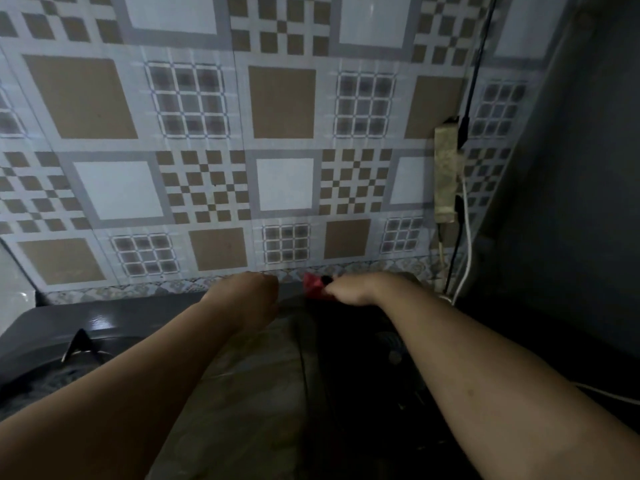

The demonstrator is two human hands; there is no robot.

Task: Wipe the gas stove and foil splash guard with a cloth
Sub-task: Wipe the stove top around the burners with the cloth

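The dark gas stove (pixel 104 320) fills the lower part of the head view, with a metal pan support (pixel 81 344) at the left. A dull, wrinkled sheet (pixel 263 362), maybe foil, lies across the stove between my forearms. My right hand (pixel 353 289) is at the stove's back edge by the patterned wall, closed on a red cloth (pixel 313 287) that sticks out to its left. My left hand (pixel 249 296) is beside it, its fingers curled down and hidden behind the knuckles. The scene is dim.
The patterned tile wall (pixel 284 102) stands directly behind the stove. A grimy power strip (pixel 446 174) hangs on it at the right, with black and white cables (pixel 465 237) running down. A dark grey surface (pixel 571 185) closes off the right side.
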